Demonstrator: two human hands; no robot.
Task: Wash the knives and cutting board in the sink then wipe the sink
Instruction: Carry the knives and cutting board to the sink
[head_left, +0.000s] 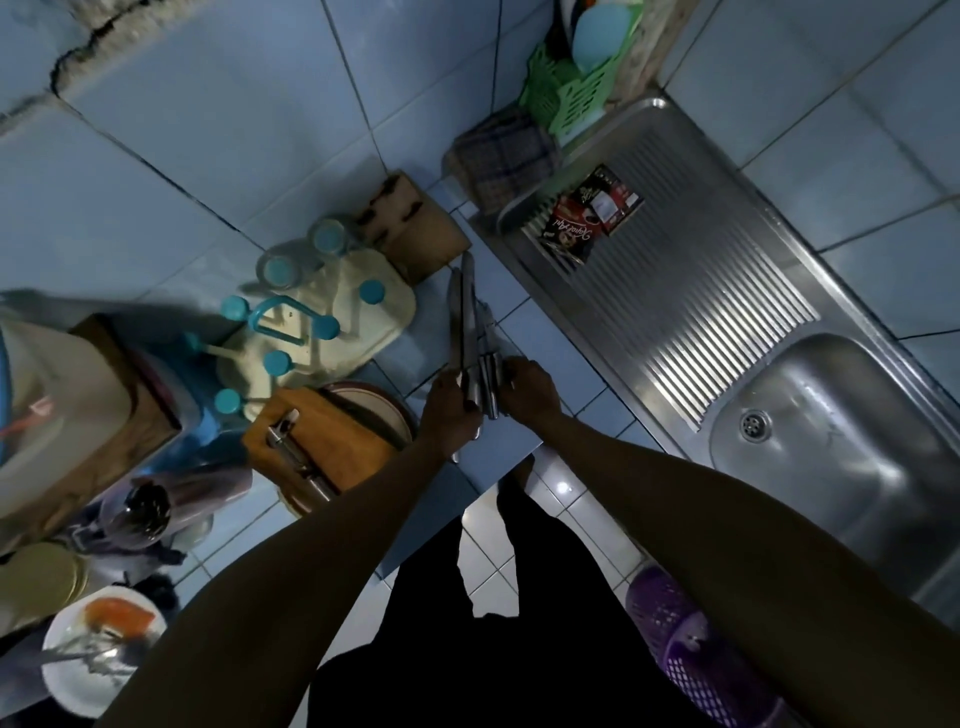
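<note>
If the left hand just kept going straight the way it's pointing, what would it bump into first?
Probably the wooden knife block. The left hand points up the counter along the knives it grips, whose tips end just short of the block. Depth is hard to judge, so it might slip past.

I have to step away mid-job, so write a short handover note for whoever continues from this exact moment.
Left hand: grip closed on the handles of the knives, blades pointing away over the blue counter.
Right hand: on the handles of the same bundle.
Cutting board: on the counter to the left, a metal tool lying on it.
Sink: right side, basin looks dry.
Done: knives gathered.
Left: wash knives and board, then wipe the sink.
</note>
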